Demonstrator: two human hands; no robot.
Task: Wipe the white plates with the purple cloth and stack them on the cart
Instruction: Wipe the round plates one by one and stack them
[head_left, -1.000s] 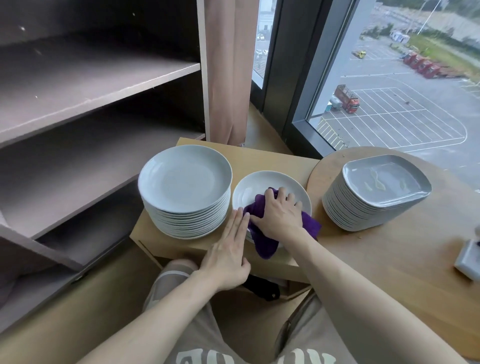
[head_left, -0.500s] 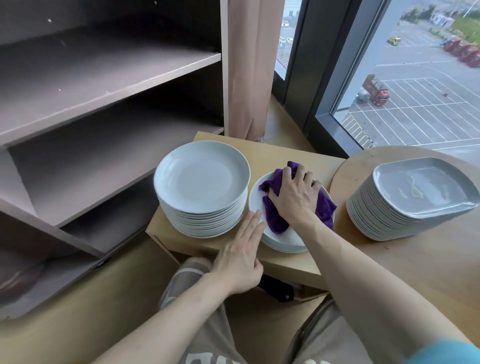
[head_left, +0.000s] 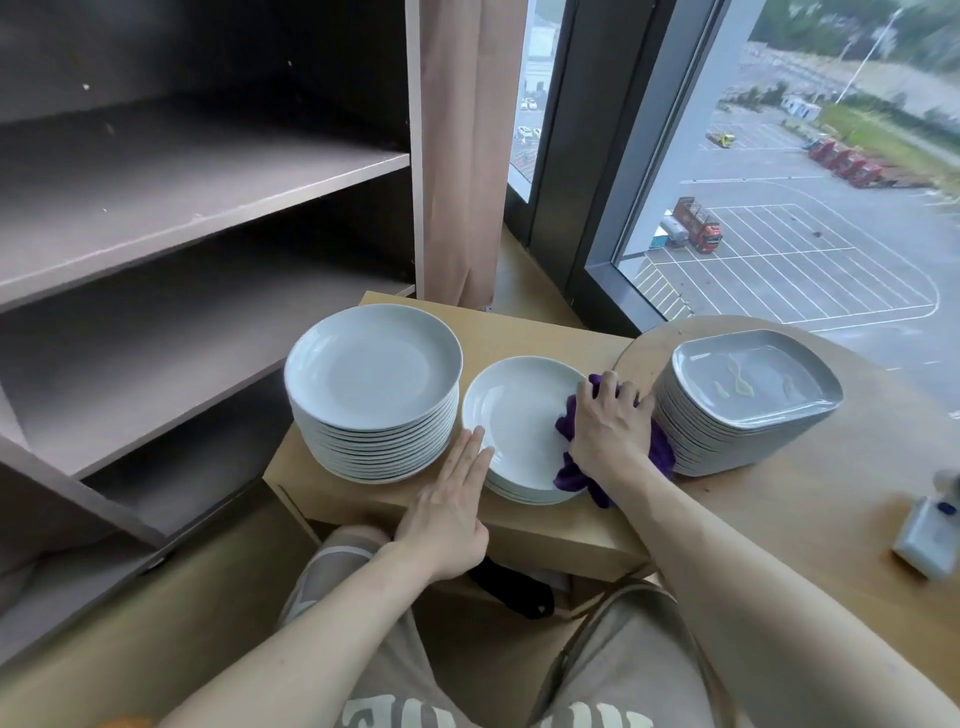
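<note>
Midway, we judge: right hand (head_left: 610, 426) grips cloth (head_left: 571, 475) at right rim of plate (head_left: 519, 410) on cart (head_left: 519, 332); left hand (head_left: 447, 514) flat, steadying plate edge. Tall stack (head_left: 374, 364) beside it; counter stack (head_left: 748, 384) looks smeared, unwiped.

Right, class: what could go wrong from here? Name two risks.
The right hand, wiping with the purple cloth at the white plate's right rim, could knock the grey stack beside it.
The white plate sits near the cart's front edge; steadied only by the left hand's flat fingers, it might slip.
</note>
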